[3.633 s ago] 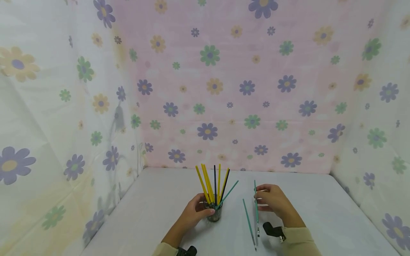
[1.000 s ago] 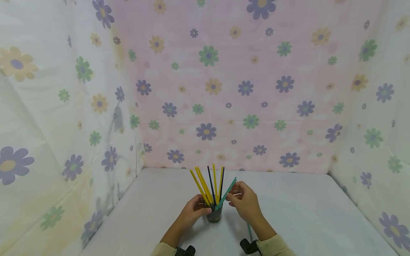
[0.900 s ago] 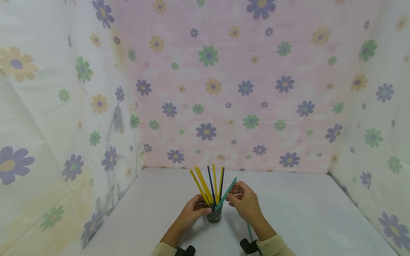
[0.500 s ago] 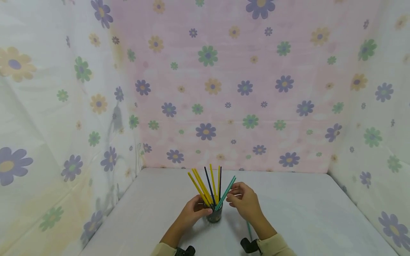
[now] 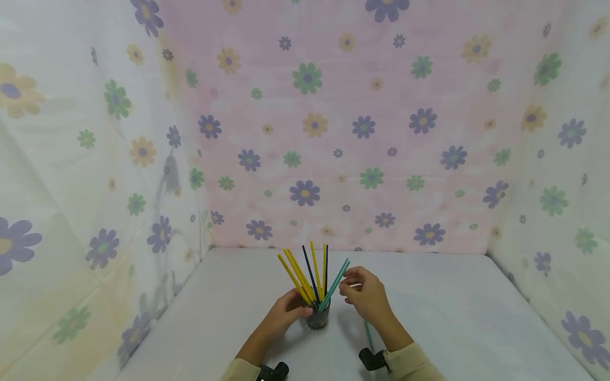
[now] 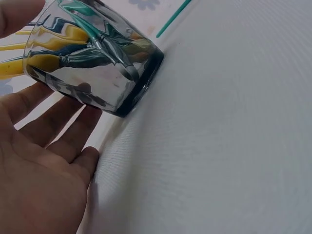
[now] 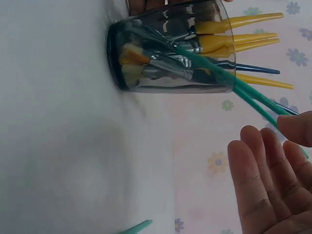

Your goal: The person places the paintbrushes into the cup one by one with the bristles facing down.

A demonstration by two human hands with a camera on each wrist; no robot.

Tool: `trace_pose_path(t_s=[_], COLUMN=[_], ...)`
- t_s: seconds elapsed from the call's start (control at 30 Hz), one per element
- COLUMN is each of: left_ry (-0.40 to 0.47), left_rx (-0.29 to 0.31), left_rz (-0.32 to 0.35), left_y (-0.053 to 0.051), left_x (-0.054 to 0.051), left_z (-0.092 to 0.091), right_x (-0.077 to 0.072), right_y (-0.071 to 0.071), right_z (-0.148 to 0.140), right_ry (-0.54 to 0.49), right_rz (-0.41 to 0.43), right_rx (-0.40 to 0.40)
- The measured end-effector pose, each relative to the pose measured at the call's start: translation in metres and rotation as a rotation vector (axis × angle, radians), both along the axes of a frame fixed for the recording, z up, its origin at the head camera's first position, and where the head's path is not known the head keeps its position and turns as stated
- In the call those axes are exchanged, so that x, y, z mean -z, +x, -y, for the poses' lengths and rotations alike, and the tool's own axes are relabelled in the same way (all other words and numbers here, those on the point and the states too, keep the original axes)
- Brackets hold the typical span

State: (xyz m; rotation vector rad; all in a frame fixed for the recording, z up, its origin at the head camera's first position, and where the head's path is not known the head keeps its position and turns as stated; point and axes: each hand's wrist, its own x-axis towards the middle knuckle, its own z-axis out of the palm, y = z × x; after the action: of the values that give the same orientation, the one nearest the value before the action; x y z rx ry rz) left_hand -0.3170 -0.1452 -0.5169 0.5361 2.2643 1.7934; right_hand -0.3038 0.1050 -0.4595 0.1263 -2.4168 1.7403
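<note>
A clear glass tumbler [image 5: 317, 320] stands upright on the white table, full of paintbrushes with their bristles down. My left hand [image 5: 285, 313] holds it from the left, thumb on the near side and fingers behind, as the left wrist view also shows on the glass [image 6: 92, 92]. Two green paintbrushes [image 5: 335, 282] lean to the right out of the tumbler. Beside their upper ends is my right hand [image 5: 367, 296], fingers loosely extended and gripping nothing. In the right wrist view, its thumb [image 7: 297, 127] lies close to the green handles [image 7: 209, 64]; whether it touches them I cannot tell.
Yellow brushes [image 5: 297, 272] and dark blue brushes [image 5: 309, 267] fan out of the tumbler to the left and back. Another green paintbrush [image 5: 368, 335] lies on the table [image 5: 457, 317], partly hidden by my right wrist. Flower-print cloth [image 5: 329, 217] encloses the back and sides.
My right hand has moved left, put a second green paintbrush into the tumbler and loosened from it. The yellow and blue handles have swung slightly left. My left hand keeps hold of the tumbler.
</note>
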Motion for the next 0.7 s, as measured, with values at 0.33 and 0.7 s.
trace_pose_path(t_s=[0.33,0.7], left_ry=[0.012,0.037], left_rx=[0.023,-0.002], left_rz=[0.043,0.08], left_y=[-0.004,-0.002], left_x=[-0.002,-0.005], left_z=[0.003,0.0], right_x=[0.008,0.014], right_y=[-0.008,-0.006], right_z=[-0.025,-0.055], right_ry=[0.205,0.301], right_rz=[0.062,0.21], right_rx=[-0.004,-0.02])
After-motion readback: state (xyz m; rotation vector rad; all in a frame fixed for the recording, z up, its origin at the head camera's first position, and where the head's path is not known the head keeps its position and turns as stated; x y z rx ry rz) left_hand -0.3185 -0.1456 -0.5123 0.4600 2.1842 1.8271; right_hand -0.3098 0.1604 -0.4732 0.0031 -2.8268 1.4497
